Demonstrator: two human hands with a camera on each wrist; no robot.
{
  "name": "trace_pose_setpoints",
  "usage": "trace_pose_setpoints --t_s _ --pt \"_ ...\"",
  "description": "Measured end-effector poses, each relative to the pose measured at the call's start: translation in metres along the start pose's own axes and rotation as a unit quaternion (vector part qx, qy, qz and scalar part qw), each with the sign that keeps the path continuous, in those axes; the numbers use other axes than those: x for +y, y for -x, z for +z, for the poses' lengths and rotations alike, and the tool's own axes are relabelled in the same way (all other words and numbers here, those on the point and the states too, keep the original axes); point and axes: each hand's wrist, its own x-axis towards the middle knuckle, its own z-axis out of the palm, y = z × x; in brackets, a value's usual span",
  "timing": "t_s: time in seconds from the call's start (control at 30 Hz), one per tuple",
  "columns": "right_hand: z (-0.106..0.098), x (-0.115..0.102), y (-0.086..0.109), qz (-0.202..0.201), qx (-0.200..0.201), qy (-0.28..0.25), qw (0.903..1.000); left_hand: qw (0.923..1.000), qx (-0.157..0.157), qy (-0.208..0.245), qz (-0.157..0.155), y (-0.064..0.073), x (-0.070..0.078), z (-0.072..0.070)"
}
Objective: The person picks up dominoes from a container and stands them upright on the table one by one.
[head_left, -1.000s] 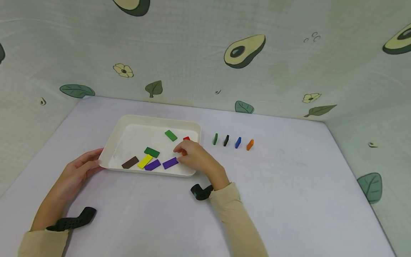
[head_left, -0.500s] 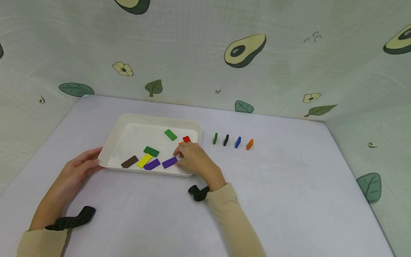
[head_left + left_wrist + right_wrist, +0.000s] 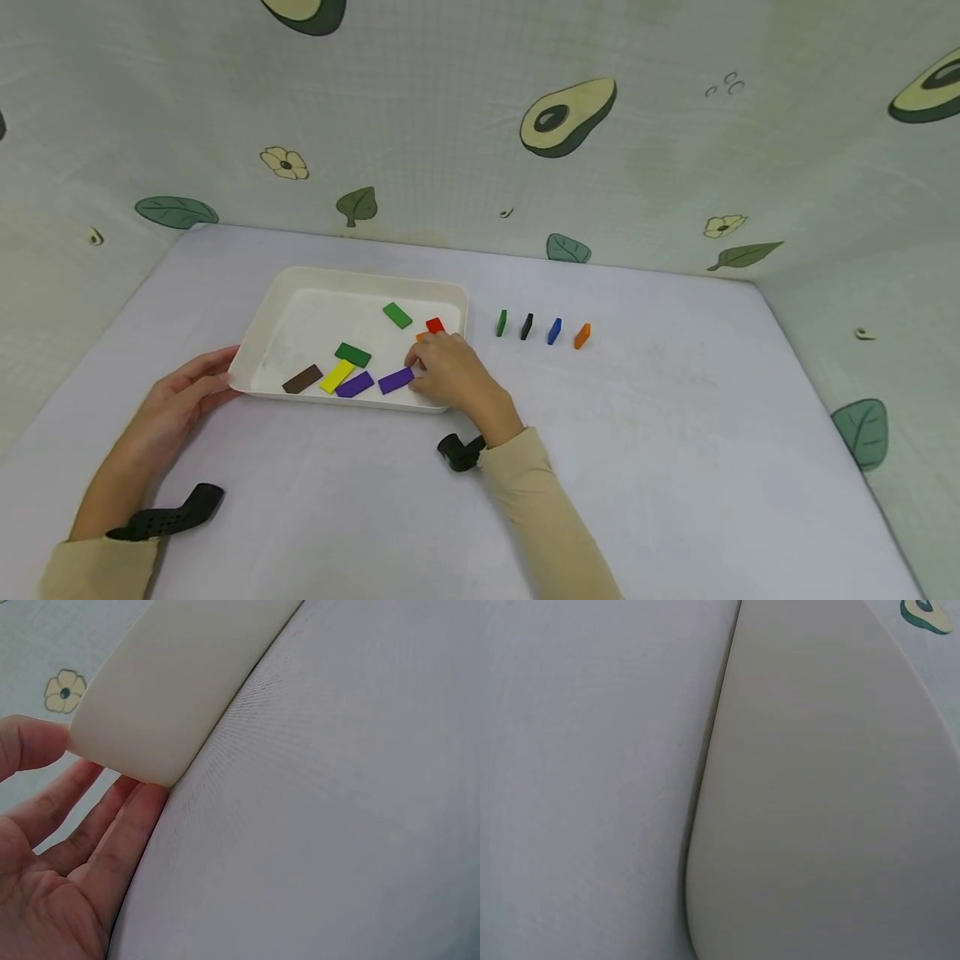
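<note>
A white tray (image 3: 288,321) holds loose coloured dominoes lying flat. In the head view my left hand (image 3: 183,400) grips its near left corner; in the left wrist view the thumb (image 3: 34,744) touches the rim and the fingers press the side wall lower down. My right hand (image 3: 457,371) is inside the tray at the right, fingers bent downward. Its fingertips are beside a purple domino (image 3: 395,381). An orange domino (image 3: 422,337) and a red domino (image 3: 435,325) show partly behind it. What lies under the palm is hidden. The right wrist view shows only the tray's outer wall (image 3: 817,787).
Right of the tray stands a row of upright dominoes: green (image 3: 502,323), black (image 3: 527,327), blue (image 3: 554,332) and orange (image 3: 582,336). Flat in the tray lie brown (image 3: 302,379), yellow (image 3: 337,376) and green (image 3: 352,355) dominoes, among others. A patterned cloth hangs behind the table (image 3: 675,433).
My right hand has shifted slightly left and down inside the tray, its fingers drawing in more. More of the red domino shows behind it. The left hand stays on the corner.
</note>
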Motion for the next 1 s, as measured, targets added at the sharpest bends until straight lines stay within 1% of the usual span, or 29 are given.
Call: trace_pose_setpoints --t_s 0.2,0.37,0.57,0.67,0.7,0.83,1.0 --pt "-0.0003 -0.0014 -0.0001 -0.001 -0.007 0.0 1.0 1.0 0.007 -0.004 0.004 0.0019 -0.0023 0.0008" --pt "-0.0018 -0.0021 0.0009 -0.004 -0.005 -0.003 1.0 1.0 0.002 0.004 0.008 0.0015 -0.0024 -0.0004" --pt "-0.0052 -0.0014 0.0034 0.011 -0.009 -0.055 0.9984 0.9999 -0.004 0.004 0.009 0.0012 -0.0021 -0.0009" --pt "-0.0061 -0.0006 0.0046 0.018 -0.007 -0.082 0.9964 1.0 -0.004 0.002 0.006 0.0011 -0.002 -0.0008" --pt "-0.0063 -0.0004 0.0049 0.019 -0.006 -0.092 0.9956 1.0 0.002 -0.004 0.002 0.0012 -0.0017 -0.0003" --pt "-0.0062 0.0016 0.0044 0.015 0.007 -0.119 0.9927 1.0 0.001 -0.002 0.002 0.0007 -0.0013 0.0005" --pt "-0.0068 0.0035 0.0034 0.014 0.009 -0.144 0.9894 0.9999 -0.007 0.002 0.008 -0.0005 -0.0004 0.0008"
